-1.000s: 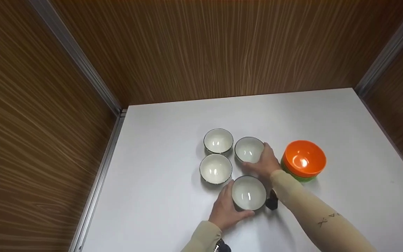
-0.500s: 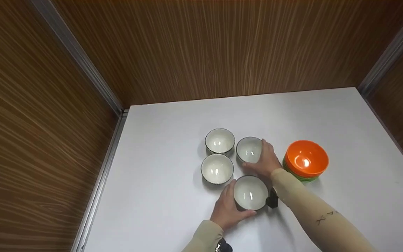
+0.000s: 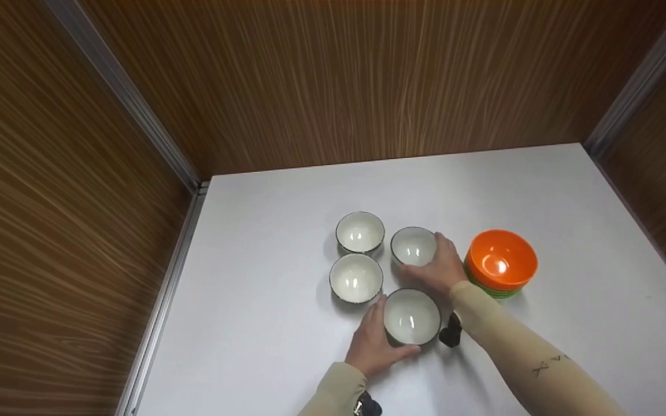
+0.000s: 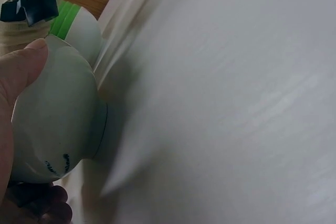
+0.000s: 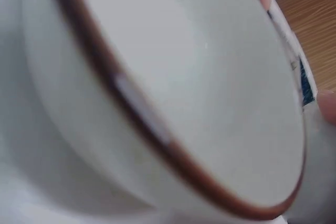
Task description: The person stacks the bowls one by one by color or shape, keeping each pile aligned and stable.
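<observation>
My left hand [image 3: 374,345] grips the nearest white bowl [image 3: 412,318], thumb along its near side and fingers on its left. In the left wrist view that bowl [image 4: 55,108] shows its pale outside with small blue marks, between my thumb and fingers. My right hand [image 3: 440,267] holds another white bowl [image 3: 413,247] by its right and near sides, farther back. Two more white bowl positions lie to the left, a far bowl [image 3: 360,232] and a closer bowl [image 3: 356,278]. A brown-rimmed bowl [image 5: 220,77] fills the right wrist view.
An orange bowl [image 3: 502,259] tops a stack with green bowls [image 3: 498,293] beneath, just right of my right forearm. The white table [image 3: 263,277] is bounded by wood-grain panels [image 3: 367,81] at the back and sides.
The bowl in my right hand has shifted very slightly right, away from the two bowls at left. My left hand keeps its grip on the nearest bowl.
</observation>
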A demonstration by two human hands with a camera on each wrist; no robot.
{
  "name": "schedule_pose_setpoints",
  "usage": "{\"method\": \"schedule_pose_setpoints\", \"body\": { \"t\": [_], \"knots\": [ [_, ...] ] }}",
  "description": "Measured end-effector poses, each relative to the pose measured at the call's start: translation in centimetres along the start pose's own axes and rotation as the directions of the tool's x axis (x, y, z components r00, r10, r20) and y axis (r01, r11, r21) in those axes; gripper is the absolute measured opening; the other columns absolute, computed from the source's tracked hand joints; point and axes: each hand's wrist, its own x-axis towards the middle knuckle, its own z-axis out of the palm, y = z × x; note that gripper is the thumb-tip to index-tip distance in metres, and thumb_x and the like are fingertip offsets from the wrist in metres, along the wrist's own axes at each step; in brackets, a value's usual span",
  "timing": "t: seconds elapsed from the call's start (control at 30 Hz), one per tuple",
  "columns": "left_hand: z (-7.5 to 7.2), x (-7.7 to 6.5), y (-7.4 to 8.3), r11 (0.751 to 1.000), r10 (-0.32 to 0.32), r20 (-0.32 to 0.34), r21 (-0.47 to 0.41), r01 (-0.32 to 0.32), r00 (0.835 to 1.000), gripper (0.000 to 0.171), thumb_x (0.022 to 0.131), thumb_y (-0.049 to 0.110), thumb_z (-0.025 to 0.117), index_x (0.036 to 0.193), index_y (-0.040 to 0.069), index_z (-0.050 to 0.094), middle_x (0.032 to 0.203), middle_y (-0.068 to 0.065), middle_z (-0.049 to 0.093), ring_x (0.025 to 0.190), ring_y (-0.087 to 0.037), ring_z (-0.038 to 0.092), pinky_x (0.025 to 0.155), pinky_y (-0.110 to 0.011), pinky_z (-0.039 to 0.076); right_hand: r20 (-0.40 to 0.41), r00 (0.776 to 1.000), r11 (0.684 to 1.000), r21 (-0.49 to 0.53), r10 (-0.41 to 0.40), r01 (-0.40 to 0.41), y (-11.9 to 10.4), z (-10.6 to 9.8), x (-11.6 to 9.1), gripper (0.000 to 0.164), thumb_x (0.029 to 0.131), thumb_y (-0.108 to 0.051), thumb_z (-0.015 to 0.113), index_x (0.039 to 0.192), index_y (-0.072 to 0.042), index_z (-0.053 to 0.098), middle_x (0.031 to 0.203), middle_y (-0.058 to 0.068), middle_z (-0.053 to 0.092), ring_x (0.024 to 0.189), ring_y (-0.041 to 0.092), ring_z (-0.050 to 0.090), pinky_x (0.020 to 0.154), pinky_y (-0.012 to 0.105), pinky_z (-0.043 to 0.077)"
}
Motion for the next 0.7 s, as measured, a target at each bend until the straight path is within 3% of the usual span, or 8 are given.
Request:
{"method": "schedule_pose_setpoints", "body": {
  "t": [0.17, 0.37, 0.53, 0.7],
  "knots": [
    [-0.2, 0.2, 0.1, 0.999, -0.046, 0.03, -0.013, 0.047, 0.998, 0.115, 0.058, 0.068, 0.07, 0.144, 0.008, 0.021, 0.143, -0.009, 0.032, 0.129, -0.022, 0.032, 0.104, -0.034, 0.03, -0.014, 0.998, 0.998, 0.024, -0.053, 0.054, -1.3, -0.6, -1.1, 0.12, 0.056, -0.059, 0.077, 0.145, -0.008, 0.016, 0.141, 0.016, 0.029, 0.122, 0.03, 0.036, 0.1, 0.051, 0.032],
    [-0.2, 0.4, 0.1, 0.997, -0.071, 0.065, -0.005, 0.071, 0.995, 0.116, 0.059, 0.067, 0.069, 0.145, 0.007, 0.018, 0.142, -0.01, 0.032, 0.129, -0.021, 0.032, 0.104, -0.033, 0.03, -0.006, 0.971, 0.971, -0.014, -0.238, 0.238, -2.0, -1.4, -2.6, 0.116, 0.055, -0.056, 0.08, 0.143, -0.006, 0.022, 0.14, 0.016, 0.032, 0.121, 0.03, 0.038, 0.098, 0.05, 0.035],
    [0.1, 0.5, 0.0, 0.999, -0.048, 0.06, 0.005, 0.048, 0.997, 0.117, 0.061, 0.067, 0.068, 0.145, 0.006, 0.015, 0.144, -0.009, 0.028, 0.13, -0.019, 0.029, 0.105, -0.031, 0.027, 0.011, 0.938, 0.938, 0.007, -0.347, 0.347, -1.9, -1.7, -3.8, 0.113, 0.052, -0.048, 0.084, 0.141, -0.008, 0.027, 0.136, 0.01, 0.037, 0.116, 0.025, 0.043, 0.096, 0.045, 0.038],
    [0.4, 0.8, -0.2, 0.999, -0.002, 0.034, -0.037, 0.003, 0.999, 0.115, 0.062, 0.062, 0.072, 0.146, 0.01, 0.014, 0.145, -0.006, 0.027, 0.13, -0.017, 0.029, 0.106, -0.029, 0.026, 0.028, 0.919, 0.92, 0.02, -0.392, 0.392, -1.8, -2.1, -4.8, 0.113, 0.051, -0.052, 0.084, 0.14, -0.012, 0.029, 0.135, 0.006, 0.04, 0.115, 0.02, 0.044, 0.095, 0.042, 0.039]
  ]
}}
